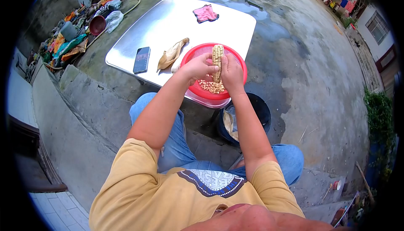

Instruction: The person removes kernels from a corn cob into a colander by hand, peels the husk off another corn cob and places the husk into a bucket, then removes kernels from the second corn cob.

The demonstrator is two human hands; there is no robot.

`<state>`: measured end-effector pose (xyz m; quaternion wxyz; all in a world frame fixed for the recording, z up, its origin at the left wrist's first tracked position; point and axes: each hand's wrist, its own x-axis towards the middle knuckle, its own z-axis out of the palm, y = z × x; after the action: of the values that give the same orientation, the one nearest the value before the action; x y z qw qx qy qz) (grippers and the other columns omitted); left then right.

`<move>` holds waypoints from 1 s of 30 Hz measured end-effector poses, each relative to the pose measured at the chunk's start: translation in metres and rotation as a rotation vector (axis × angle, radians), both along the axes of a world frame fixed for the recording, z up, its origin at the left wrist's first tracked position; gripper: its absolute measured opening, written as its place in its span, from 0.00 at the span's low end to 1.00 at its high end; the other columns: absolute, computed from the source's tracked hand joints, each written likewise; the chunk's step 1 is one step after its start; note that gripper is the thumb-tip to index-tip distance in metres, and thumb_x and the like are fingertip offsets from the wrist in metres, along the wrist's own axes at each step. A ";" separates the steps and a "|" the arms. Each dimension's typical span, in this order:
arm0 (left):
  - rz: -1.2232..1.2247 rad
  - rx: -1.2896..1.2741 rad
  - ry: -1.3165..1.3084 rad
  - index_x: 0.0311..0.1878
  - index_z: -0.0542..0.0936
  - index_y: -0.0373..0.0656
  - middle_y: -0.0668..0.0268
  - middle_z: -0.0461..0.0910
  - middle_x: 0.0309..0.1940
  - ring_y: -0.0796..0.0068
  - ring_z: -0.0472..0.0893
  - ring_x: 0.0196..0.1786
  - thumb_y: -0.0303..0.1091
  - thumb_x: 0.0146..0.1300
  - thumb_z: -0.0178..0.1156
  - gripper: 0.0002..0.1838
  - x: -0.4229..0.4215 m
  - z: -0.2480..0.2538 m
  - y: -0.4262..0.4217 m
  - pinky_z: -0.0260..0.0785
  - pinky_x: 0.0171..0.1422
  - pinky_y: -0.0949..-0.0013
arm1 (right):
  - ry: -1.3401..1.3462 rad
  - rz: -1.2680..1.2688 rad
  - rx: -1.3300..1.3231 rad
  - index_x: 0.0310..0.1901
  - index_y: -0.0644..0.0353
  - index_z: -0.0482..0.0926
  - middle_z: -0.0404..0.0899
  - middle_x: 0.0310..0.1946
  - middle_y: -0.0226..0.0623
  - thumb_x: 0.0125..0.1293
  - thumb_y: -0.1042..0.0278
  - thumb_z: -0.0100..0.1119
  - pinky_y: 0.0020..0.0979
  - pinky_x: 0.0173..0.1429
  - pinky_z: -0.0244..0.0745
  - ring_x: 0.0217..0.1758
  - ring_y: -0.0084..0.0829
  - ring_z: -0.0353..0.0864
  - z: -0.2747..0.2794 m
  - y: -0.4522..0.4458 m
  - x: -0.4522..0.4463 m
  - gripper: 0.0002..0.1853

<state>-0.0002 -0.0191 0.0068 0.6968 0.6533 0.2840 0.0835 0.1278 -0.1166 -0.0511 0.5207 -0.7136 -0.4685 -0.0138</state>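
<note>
An ear of corn point(217, 58), pale yellow with some kernel rows bare, stands nearly upright between my two hands. My left hand point(201, 68) is closed round its left side, fingers on the cob. On the right side, my right hand point(232, 73) grips it with the thumb pointing up along the cob. Both hands are over a red plastic basket point(240, 62) at the table's near edge. Loose corn kernels point(212, 87) lie in the bottom of the basket, below the hands. The palms' inner sides are hidden.
The shiny metal table point(168, 20) carries a phone point(142, 59), dry corn husks point(172, 54) and a pink cloth point(205, 13). Below its near edge stands a dark bucket point(260, 111) with husks point(229, 123) inside. A heap of bags and basins point(97, 25) lies at the left wall.
</note>
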 end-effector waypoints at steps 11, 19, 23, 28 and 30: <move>0.001 0.028 -0.004 0.78 0.62 0.41 0.54 0.81 0.56 0.66 0.84 0.54 0.25 0.71 0.63 0.34 0.000 -0.005 0.006 0.82 0.51 0.66 | 0.033 0.023 0.042 0.40 0.61 0.76 0.80 0.31 0.55 0.79 0.56 0.46 0.58 0.42 0.72 0.37 0.60 0.81 0.004 -0.002 0.002 0.17; -0.035 0.175 0.051 0.77 0.62 0.40 0.50 0.82 0.56 0.64 0.84 0.54 0.25 0.70 0.64 0.34 0.001 -0.006 0.001 0.82 0.51 0.65 | 0.005 0.000 0.014 0.39 0.60 0.77 0.81 0.33 0.53 0.79 0.56 0.49 0.55 0.42 0.72 0.39 0.58 0.81 0.008 -0.004 0.002 0.16; -0.049 0.210 0.037 0.77 0.62 0.40 0.50 0.82 0.56 0.64 0.84 0.54 0.24 0.71 0.63 0.35 0.002 -0.015 0.005 0.82 0.51 0.65 | -0.056 -0.017 0.024 0.40 0.59 0.77 0.81 0.35 0.53 0.79 0.58 0.47 0.54 0.42 0.73 0.39 0.58 0.81 0.004 -0.002 0.001 0.15; -0.051 0.206 0.064 0.77 0.62 0.40 0.50 0.82 0.55 0.64 0.84 0.54 0.24 0.71 0.63 0.34 0.000 -0.007 0.002 0.82 0.52 0.64 | -0.068 -0.019 0.028 0.40 0.59 0.77 0.81 0.36 0.53 0.79 0.58 0.45 0.55 0.44 0.73 0.40 0.58 0.81 0.000 0.000 0.004 0.15; -0.058 0.197 0.062 0.77 0.62 0.40 0.50 0.82 0.56 0.64 0.84 0.55 0.23 0.71 0.63 0.34 0.001 -0.008 0.003 0.82 0.52 0.64 | -0.029 -0.005 0.035 0.40 0.59 0.77 0.81 0.36 0.53 0.80 0.58 0.44 0.56 0.44 0.73 0.40 0.59 0.81 0.003 -0.002 0.004 0.16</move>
<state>0.0008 -0.0162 -0.0007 0.6224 0.7288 0.2767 0.0707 0.1313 -0.1185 -0.0478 0.5264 -0.7053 -0.4737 -0.0337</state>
